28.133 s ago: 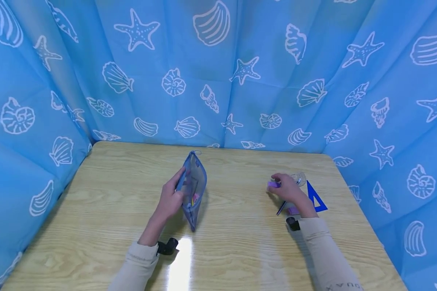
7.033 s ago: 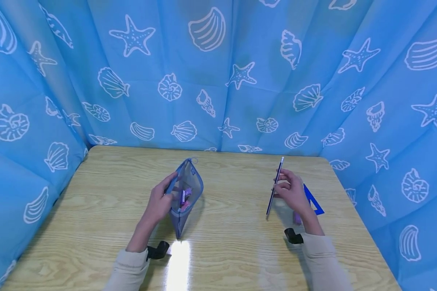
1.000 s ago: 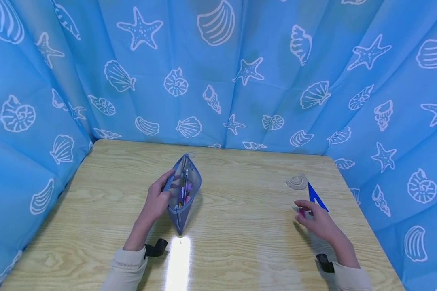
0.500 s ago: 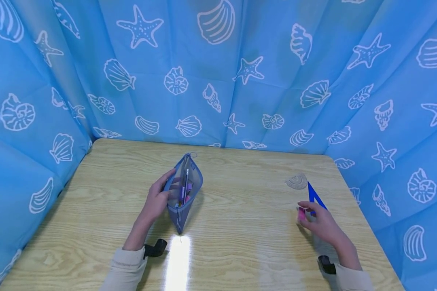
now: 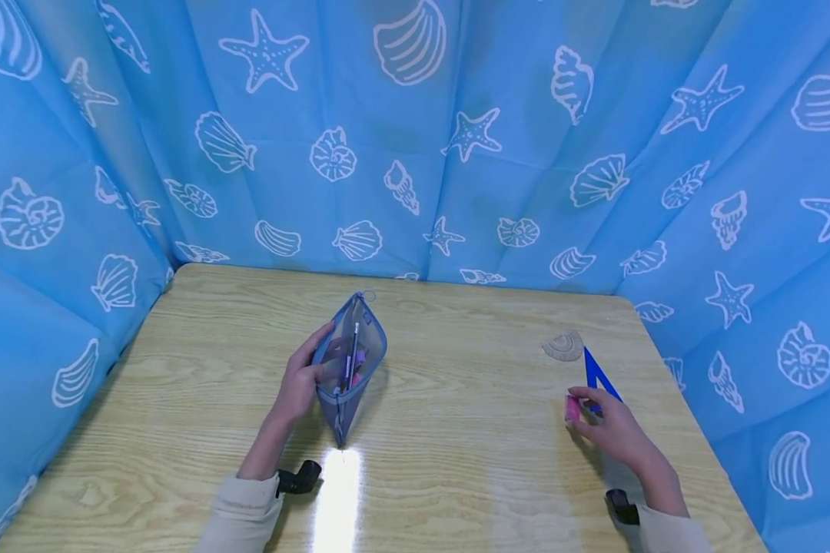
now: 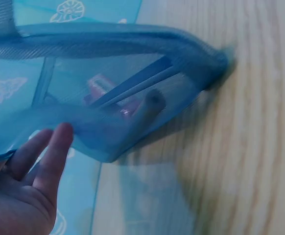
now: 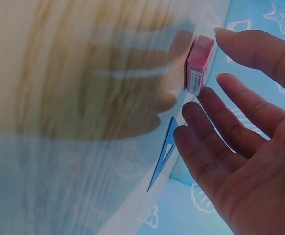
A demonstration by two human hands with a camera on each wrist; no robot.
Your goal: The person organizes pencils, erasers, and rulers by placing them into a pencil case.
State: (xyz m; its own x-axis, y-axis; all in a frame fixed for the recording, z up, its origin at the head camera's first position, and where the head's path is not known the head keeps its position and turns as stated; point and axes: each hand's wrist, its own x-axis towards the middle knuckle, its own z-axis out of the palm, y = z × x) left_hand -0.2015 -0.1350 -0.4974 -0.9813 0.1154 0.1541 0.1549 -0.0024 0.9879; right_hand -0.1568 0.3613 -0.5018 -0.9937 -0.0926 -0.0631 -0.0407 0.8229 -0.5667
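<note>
My left hand (image 5: 299, 382) grips the left side of a blue mesh pencil case (image 5: 342, 418), which stands with its mouth unzipped. In it lean a dark pencil (image 5: 353, 349) with a white end and some purple and pink pieces (image 5: 360, 356), blurred through the mesh in the left wrist view. At the right, my right hand (image 5: 612, 422) reaches around a pink eraser (image 7: 200, 54) bearing a barcode label. The eraser meets the tabletop in the right wrist view. There my thumb tip (image 7: 223, 34) is just beside its upper corner, and a fingertip is close by its lower end.
A clear protractor (image 5: 564, 346) lies toward the back right of the wooden table (image 5: 456, 430). Beside it a blue set square (image 5: 598, 376) is partly covered by my right hand. A blue curtain (image 5: 387, 115) with white shells hangs behind the table and at both sides.
Since seven seconds ago, the pencil has gone from my right hand into the pencil case. Over the last second the pink eraser comes into clearer view between my right fingers; my left hand stays put.
</note>
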